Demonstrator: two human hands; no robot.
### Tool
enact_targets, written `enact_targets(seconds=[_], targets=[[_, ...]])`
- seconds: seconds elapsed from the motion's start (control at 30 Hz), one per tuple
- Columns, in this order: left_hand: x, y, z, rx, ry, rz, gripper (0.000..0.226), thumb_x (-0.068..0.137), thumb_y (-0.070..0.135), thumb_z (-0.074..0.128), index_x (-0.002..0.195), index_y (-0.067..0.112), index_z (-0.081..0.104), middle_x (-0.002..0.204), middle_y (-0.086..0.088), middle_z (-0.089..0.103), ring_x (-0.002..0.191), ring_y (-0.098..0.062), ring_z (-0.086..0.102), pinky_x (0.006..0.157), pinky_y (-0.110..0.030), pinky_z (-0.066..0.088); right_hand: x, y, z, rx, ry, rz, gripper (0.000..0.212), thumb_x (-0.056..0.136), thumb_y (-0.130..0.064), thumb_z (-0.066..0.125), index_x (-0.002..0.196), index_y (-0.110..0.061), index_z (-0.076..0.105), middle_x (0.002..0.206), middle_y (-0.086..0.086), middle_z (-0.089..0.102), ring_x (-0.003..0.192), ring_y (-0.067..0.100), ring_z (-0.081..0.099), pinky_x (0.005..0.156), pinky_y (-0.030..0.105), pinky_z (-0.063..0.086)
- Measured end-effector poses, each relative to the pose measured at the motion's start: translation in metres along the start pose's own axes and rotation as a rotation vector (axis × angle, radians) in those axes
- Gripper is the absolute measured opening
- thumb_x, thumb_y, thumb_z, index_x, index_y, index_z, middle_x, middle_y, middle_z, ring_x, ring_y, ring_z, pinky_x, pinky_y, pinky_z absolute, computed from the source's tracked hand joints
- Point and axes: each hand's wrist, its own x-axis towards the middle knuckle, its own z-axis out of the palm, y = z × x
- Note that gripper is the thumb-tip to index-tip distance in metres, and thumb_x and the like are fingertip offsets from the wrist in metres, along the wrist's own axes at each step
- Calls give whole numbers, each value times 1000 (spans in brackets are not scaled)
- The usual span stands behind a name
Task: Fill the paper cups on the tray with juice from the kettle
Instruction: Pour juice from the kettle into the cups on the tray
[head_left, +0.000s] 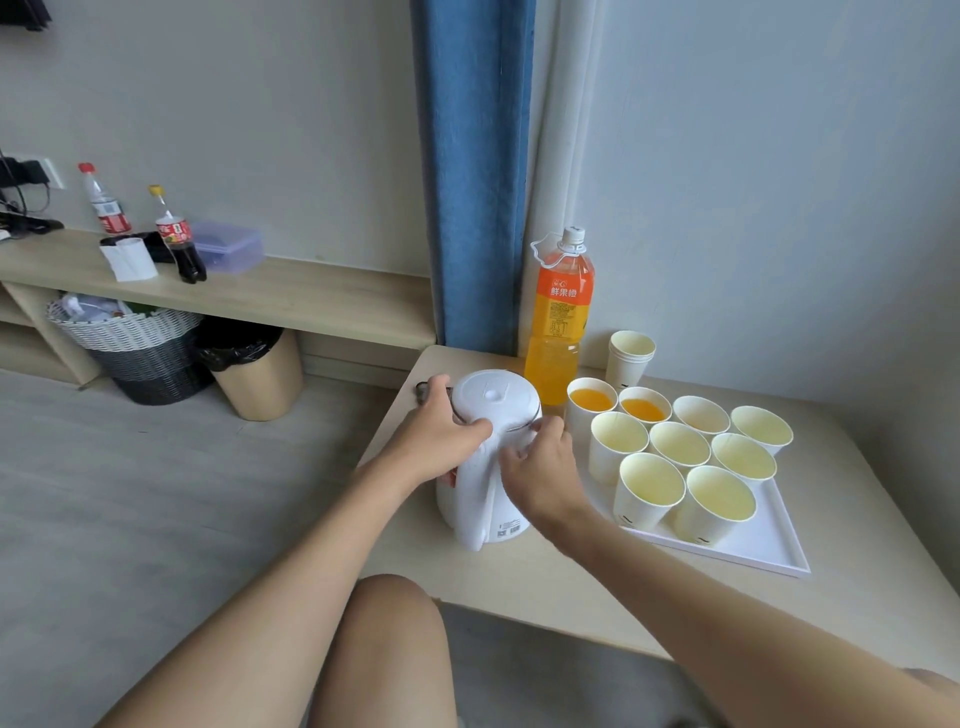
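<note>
Nearest of all was a bare knee, pushed up close to the edge of the pale table. Both arms reached past it to the white kettle, which stood upright on the table just left of the tray, with its lid down. The left hand was curled over the kettle's top beside the lid, thumb lying across the head of the handle. The right hand had its fingers bent against the kettle's right side and its thumb on the handle. Both hands gripped it, and as far as I could see it was not lifted.

On the tray stood 9 paper cups, packed close together. The 2 filled cups, at the back corner nearest the kettle, held orange juice; the other 7 looked empty. By my reckoning the job was barely begun, with 2 poured and 7 to go. With the lid down, I could not tell how much juice the kettle held.

Behind the kettle stood a tall juice bottle, and beside it a stack of spare cups by the wall. A blue curtain hung at the table's far corner. To the left ran a long wooden shelf carrying 2 drink bottles and a lilac box. Under it, on the grey floor, sat a woven basket and a bin lined in black.
</note>
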Motion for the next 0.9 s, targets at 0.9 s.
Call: enact_targets(seconds=[0.9], targets=[[16, -9, 47, -574, 196, 38, 26, 86, 37, 47, 102, 22, 62, 87, 7, 62, 78, -14, 55, 63, -30, 39, -5, -9, -71, 473, 48, 17, 14, 74, -10, 63, 86, -4, 60, 70, 2, 58, 65, 17, 54, 59, 25, 43]])
